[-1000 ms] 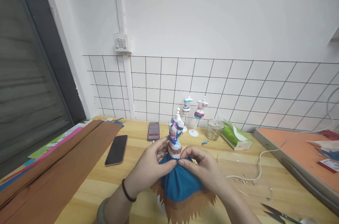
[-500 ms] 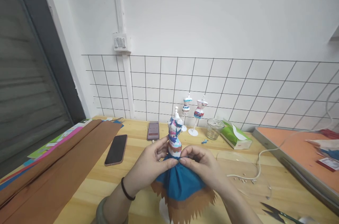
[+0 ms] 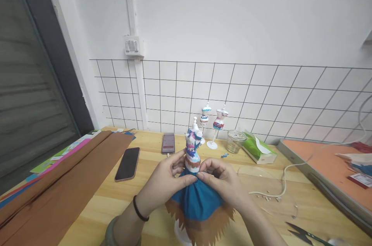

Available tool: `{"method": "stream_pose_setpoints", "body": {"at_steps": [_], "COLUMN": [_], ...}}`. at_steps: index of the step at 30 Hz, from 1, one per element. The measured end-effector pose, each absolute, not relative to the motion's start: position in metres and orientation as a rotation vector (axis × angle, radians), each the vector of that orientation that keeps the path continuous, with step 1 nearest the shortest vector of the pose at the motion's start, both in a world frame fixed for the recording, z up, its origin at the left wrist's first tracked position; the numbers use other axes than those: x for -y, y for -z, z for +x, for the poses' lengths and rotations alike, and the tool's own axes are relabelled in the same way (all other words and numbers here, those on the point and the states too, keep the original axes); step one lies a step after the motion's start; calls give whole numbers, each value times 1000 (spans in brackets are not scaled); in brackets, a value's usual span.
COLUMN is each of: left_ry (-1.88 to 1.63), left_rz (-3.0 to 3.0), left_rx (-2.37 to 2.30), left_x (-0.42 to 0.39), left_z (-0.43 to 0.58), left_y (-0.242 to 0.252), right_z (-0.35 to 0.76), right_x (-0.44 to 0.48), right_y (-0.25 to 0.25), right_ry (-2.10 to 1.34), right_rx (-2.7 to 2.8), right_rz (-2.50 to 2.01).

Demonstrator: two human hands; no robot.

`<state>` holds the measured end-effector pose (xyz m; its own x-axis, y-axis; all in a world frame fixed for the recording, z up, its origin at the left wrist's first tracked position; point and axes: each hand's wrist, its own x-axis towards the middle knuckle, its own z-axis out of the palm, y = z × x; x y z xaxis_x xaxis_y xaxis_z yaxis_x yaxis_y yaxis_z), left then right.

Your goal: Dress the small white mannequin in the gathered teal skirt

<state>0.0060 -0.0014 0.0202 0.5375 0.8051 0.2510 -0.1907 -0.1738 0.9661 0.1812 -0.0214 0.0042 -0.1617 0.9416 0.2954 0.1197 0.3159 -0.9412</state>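
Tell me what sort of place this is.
Probably a small craft or sewing workspace: a miniature mannequin wears a blue-and-brown skirt, scissors lie at the right, and a long brown sheet of material lies at the left.

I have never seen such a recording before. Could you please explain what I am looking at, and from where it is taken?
There is no machine here, only a person's two bare hands. The camera is worn on the head, looking forward and down. The left hand and right hand pinch the top of a blue skirt with a ragged brown edge, set around a small dress form. On the wooden table are a brown sheet, a dark phone, a glass cup, a green packet and scissors. Two other dress forms stand behind.
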Motion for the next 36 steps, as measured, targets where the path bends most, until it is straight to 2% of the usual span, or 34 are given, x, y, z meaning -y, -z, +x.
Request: {"method": "stream_pose_setpoints", "body": {"at_steps": [14,16,20,24,28,31,36], "left_ry": [-965,-993,-1080,-1148,-1191,-1218,-1240], "left_rz": [1444,1444,1357,1260,1216,1213,1187], "left_rx": [-606,-646,-745,-772,-794,-819,-826], "left_x": [-2,-4,-7,-11,-13,-13,-12], "left_z": [5,2,-5,-11,-15,-15,-14], "left_y": [-18,-19,-25,-27,-26,-26,-26], "right_z": [181,184,185,175,159,151,146], "right_x": [19,22,36,49,51,49,48], "right_y": [1,-2,-11,-14,-10,-7,1], "right_ry": [-1266,-1158,-728,-216,304,438,430], "right_rx": [1556,1615,1859,2203,2235,2195,2166], "right_rz": [-890,-1000,-1142,-1057,-987,-944,-949]}}
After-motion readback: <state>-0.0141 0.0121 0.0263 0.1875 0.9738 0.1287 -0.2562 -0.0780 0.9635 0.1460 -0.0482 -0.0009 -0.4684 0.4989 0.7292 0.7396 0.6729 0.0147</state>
